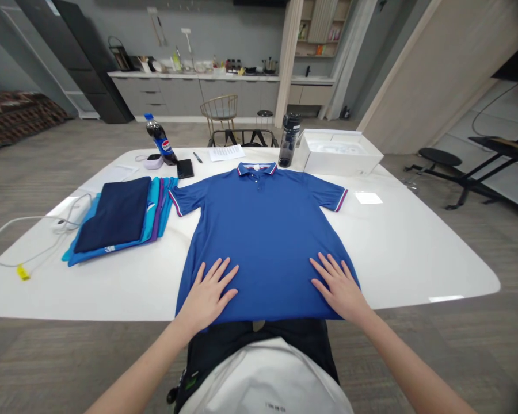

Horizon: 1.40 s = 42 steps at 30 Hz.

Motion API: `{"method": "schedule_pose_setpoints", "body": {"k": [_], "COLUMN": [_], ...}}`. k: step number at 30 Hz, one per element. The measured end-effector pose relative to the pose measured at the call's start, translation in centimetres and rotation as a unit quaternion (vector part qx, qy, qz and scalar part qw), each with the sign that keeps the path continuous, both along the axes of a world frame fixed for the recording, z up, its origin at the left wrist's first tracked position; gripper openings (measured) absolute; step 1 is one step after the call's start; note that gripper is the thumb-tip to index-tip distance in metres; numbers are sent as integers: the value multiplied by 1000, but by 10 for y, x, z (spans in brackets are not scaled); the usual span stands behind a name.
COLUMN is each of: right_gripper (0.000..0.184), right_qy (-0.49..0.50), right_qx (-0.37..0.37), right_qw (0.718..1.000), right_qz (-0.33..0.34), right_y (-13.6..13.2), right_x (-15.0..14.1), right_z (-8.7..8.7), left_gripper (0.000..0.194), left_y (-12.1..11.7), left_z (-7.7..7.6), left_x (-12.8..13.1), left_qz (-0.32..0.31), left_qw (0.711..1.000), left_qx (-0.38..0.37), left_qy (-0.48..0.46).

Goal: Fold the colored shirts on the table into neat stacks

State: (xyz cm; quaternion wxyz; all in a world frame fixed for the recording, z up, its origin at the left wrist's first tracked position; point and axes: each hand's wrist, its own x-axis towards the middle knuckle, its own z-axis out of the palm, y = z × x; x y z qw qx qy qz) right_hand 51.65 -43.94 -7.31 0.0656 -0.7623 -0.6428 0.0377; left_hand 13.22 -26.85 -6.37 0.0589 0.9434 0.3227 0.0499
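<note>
A blue polo shirt (267,236) lies spread front side up on the white table, its collar pointing away from me and its hem along the near edge. Both short sleeves stretch out sideways, trimmed with red and white stripes. My left hand (208,294) rests flat on the lower left of the shirt with fingers spread. On the lower right, my right hand (337,286) lies palm down, fingers apart. Neither hand grips the cloth. To the left sits a stack of folded clothes (116,215), dark navy on top, with blue, teal and purple pieces beneath.
Behind the shirt on the white table (414,253) stand a cola bottle (160,141), a dark tumbler (289,141) and a white box (341,158). A black wallet-like item (185,168), a pen (197,157) and paper (227,152) lie nearby. A white cable (21,218) loops at the left.
</note>
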Motion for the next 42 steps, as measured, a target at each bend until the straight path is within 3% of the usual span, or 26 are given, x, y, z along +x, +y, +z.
{"method": "schedule_pose_setpoints", "body": {"k": [3,7,13,16,19,24,27,30,32,34,39,42], "right_gripper": [60,61,56,55,57,61,61,59,57,56,52,46], "right_qy": [0,15,47,54,34,26,32,41,47,52,49,31], "right_qx": [17,44,54,38,31,35,38,44,52,61,89,104], "right_qw": [1000,999,997,998,999,998,998,998,997,996,995,990], "right_qz": [-21,-27,0,15,-9,-39,-36,-34,-33,-29,-22,-87], "right_y": [-24,-32,12,35,42,30,25,30,42,63,141,189], "right_x": [10,10,-2,-2,11,40,46,46,48,52,72,100], "right_z": [-5,-4,7,7,0,-11,-12,-8,-3,3,16,20], "left_gripper": [59,61,58,58,60,64,64,65,65,62,50,43], "left_y": [-6,-10,15,29,34,32,36,46,57,73,133,177], "left_z": [-6,-2,8,3,-7,-14,-9,5,16,24,24,14], "left_x": [-12,-12,25,34,17,-48,-77,-76,-53,-15,122,205], "left_qz": [44,41,8,42,98,138,134,97,63,29,-55,-77], "left_qw": [999,999,999,999,994,989,988,992,995,997,995,987], "left_qx": [16,31,38,34,40,54,66,76,74,59,-43,-84], "left_qy": [9,11,-11,-3,13,22,24,9,-8,-29,-74,-113]}}
